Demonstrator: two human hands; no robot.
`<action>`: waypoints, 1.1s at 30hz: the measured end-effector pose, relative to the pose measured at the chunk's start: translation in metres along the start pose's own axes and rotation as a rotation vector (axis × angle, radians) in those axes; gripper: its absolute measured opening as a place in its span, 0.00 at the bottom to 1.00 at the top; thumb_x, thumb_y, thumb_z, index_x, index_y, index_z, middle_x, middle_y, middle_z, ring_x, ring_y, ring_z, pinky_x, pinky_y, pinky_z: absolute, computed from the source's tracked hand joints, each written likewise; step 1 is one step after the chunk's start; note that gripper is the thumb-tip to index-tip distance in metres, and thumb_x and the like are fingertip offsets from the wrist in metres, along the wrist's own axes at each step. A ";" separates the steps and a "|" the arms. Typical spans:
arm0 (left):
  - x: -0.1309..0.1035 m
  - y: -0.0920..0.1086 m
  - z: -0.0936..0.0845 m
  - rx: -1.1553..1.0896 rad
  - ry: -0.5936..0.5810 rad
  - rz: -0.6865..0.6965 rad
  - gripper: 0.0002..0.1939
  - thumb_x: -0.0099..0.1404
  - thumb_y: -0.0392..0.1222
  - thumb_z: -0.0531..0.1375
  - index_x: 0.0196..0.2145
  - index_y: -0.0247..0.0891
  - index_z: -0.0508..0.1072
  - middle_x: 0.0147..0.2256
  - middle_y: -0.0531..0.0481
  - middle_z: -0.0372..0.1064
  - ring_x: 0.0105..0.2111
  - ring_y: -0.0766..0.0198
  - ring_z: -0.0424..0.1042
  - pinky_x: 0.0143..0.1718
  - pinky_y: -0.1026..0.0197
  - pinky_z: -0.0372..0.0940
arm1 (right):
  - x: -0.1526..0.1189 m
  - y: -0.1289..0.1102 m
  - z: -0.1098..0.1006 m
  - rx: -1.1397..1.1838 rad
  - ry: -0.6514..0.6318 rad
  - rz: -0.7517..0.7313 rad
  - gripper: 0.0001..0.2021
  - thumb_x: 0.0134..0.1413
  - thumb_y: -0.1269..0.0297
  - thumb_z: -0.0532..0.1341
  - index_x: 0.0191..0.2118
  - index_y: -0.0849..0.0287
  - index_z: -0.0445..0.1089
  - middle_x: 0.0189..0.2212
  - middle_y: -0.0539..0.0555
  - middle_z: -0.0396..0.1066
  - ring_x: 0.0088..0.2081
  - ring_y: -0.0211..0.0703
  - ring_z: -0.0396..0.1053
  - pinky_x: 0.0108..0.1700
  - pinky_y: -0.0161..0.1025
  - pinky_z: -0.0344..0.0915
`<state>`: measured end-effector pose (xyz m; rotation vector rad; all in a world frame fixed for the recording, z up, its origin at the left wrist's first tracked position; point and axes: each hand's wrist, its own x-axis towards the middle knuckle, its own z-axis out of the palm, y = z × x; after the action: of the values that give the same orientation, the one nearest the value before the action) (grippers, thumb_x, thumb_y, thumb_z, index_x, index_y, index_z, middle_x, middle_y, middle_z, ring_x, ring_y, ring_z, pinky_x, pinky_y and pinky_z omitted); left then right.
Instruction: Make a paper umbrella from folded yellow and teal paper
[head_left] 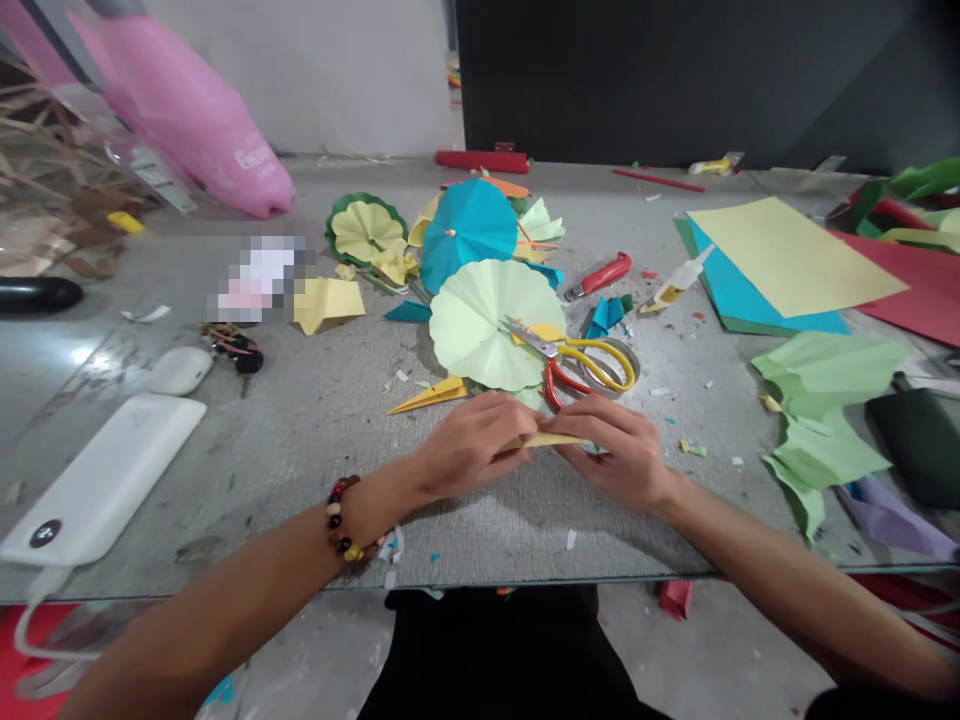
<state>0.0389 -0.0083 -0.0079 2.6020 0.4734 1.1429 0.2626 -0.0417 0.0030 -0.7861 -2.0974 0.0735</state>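
Observation:
Between my two hands is a narrow folded piece of yellow paper (553,439), held low over the front of the table. My left hand (480,440) pinches its left end, and a beaded bracelet circles that wrist. Fingers of my right hand (611,448) close on the paper's right part. Just beyond lie scissors (559,350) with one yellow and one red handle, their blades resting on a pale green pleated paper disc (480,320). Behind it stands a blue pleated paper umbrella (469,235). A folded yellow-orange paper strip (431,395) lies left of the disc.
Right of the disc are a red-handled cutter (604,275), a glue bottle (679,280) and a roll of tape (626,365). Coloured sheets (795,255) and crumpled green paper (825,420) lie farther right. At left are a white power bank (105,480) and a pink bottle (195,110).

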 end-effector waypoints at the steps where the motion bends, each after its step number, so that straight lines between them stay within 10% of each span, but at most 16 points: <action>1: 0.000 0.000 0.000 -0.015 0.021 -0.010 0.05 0.73 0.37 0.59 0.38 0.39 0.65 0.39 0.48 0.77 0.41 0.63 0.76 0.42 0.61 0.71 | 0.000 0.000 0.000 -0.001 0.009 0.002 0.11 0.60 0.76 0.65 0.45 0.56 0.75 0.36 0.53 0.79 0.36 0.39 0.78 0.36 0.36 0.77; 16: -0.002 -0.001 0.000 0.074 0.156 -0.016 0.16 0.74 0.45 0.60 0.55 0.35 0.73 0.35 0.50 0.70 0.37 0.65 0.72 0.38 0.64 0.70 | -0.003 0.002 -0.001 -0.022 0.052 0.033 0.15 0.59 0.80 0.60 0.48 0.55 0.73 0.39 0.54 0.70 0.38 0.40 0.74 0.38 0.39 0.76; 33: -0.003 0.000 0.000 0.034 0.027 -0.029 0.05 0.72 0.39 0.62 0.44 0.38 0.70 0.41 0.48 0.78 0.40 0.63 0.76 0.41 0.62 0.70 | 0.000 0.003 -0.003 -0.045 0.025 0.014 0.16 0.55 0.78 0.64 0.47 0.53 0.72 0.40 0.54 0.71 0.37 0.41 0.75 0.36 0.39 0.77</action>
<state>0.0371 -0.0098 -0.0101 2.6025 0.5397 1.1717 0.2663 -0.0404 0.0042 -0.8244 -2.0765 0.0240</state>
